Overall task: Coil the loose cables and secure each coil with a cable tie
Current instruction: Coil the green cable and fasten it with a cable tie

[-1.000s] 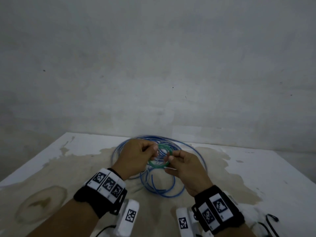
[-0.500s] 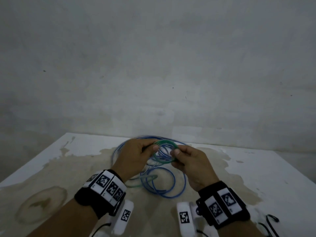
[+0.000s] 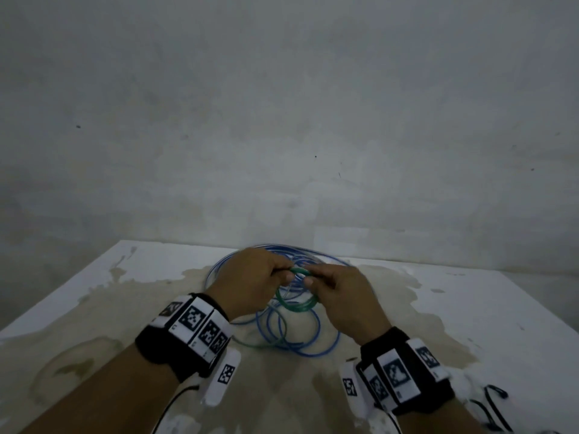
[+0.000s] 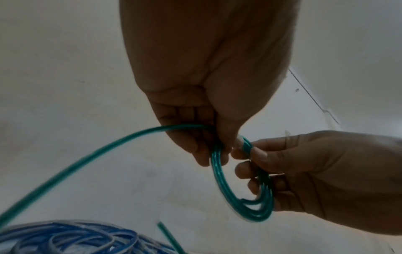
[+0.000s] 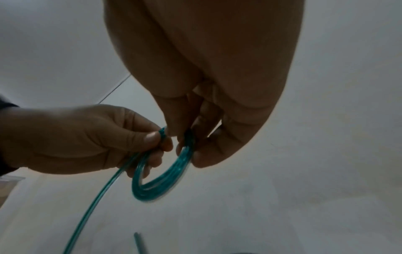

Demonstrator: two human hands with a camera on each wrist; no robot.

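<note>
A small coil of green cable hangs between my two hands above the table. My left hand pinches its top left part between thumb and fingers. My right hand grips the coil's right side, fingers curled through the loop. One loose green strand runs from the left hand down and away to the table. A cut green cable end lies below. The blue cable lies in loose loops on the table under both hands. No cable tie is on the coil.
The white table is stained brown in the middle and ends at a bare grey wall. Thin black loops lie on white material at the near right edge. The blue loops reach almost to the table's far edge.
Both hands have drawn closer together. The green coil has turned between them and now hangs lower from the fingertips. The blue cable has not moved.
</note>
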